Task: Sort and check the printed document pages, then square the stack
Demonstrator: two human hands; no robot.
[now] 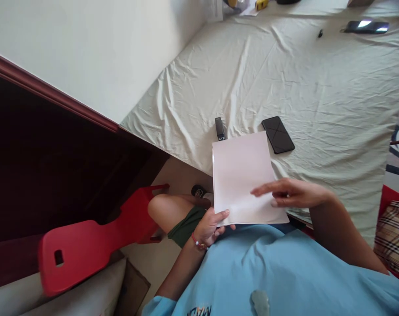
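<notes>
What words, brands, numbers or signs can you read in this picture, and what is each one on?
Nothing can be read with certainty.
Blue shirt: dark lettering at the picture's bottom edge, too unclear to read.
Small black object beyond the paper: a tiny mark at its far end, too small to read.
White paper: no writing visible on the top sheet.

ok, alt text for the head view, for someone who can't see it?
Left hand holds white rectangular paper sheets by the lower left corner; right hand is over them, one finger extended. Beyond, a black rectangular phone and a small black oblong object lie on pale wrinkled cloth.
</notes>
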